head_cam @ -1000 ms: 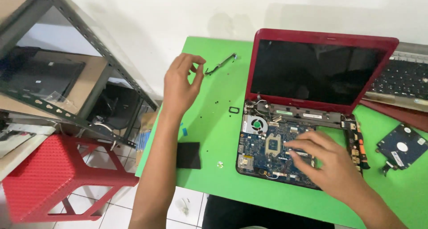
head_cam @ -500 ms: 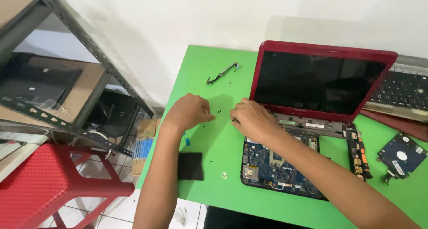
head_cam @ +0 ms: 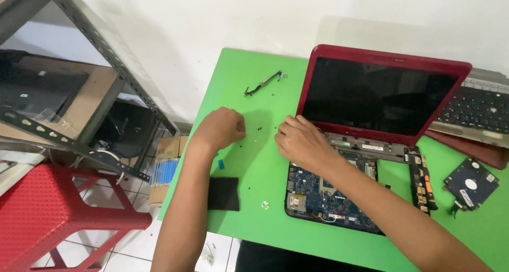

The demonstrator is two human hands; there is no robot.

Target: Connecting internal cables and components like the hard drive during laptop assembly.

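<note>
- Nearest edge of green surface (head_cam: 249,161): flat black rectangular pad (head_cam: 223,193) lying flat, just beside left forearm; small pale scrap (head_cam: 264,204) to its right; small blue bit (head_cam: 220,164) above the pad, partly hidden by the wrist.
- Low right: opened red laptop (head_cam: 382,97), keyboard deck off, blue circuit board (head_cam: 318,192) exposed in the base; right forearm crossing the board diagonally and covering its middle.
- Along right rim of the base: narrow dark strip part (head_cam: 422,179) with orange spots.
- Further right on the surface: bare hard drive (head_cam: 471,183), tilted, well apart from both hands.
- Mid surface: left hand (head_cam: 220,128), fingers curled closed into a loose fist, tips down on the surface; anything pinched inside cannot be told.
- Right hand (head_cam: 299,142) near it, resting at the left hinge corner of the laptop, fingers bent inward; grip not visible, cannot tell.
- Between the two hands: small dark screws (head_cam: 261,128) scattered on the green, tiny specks, loose, apart from each other; a few more near the left knuckles.
- Beyond the hands: thin dark bracket strip (head_cam: 262,83) lying at a slant, untouched.
- Laptop screen upright, dark, red frame; behind it at far right a second laptop keyboard (head_cam: 477,110), partly cut off.
- Off the surface to the left: red plastic stool (head_cam: 47,219) on tiled floor, grey metal shelf rack (head_cam: 79,86) against white wall.
</note>
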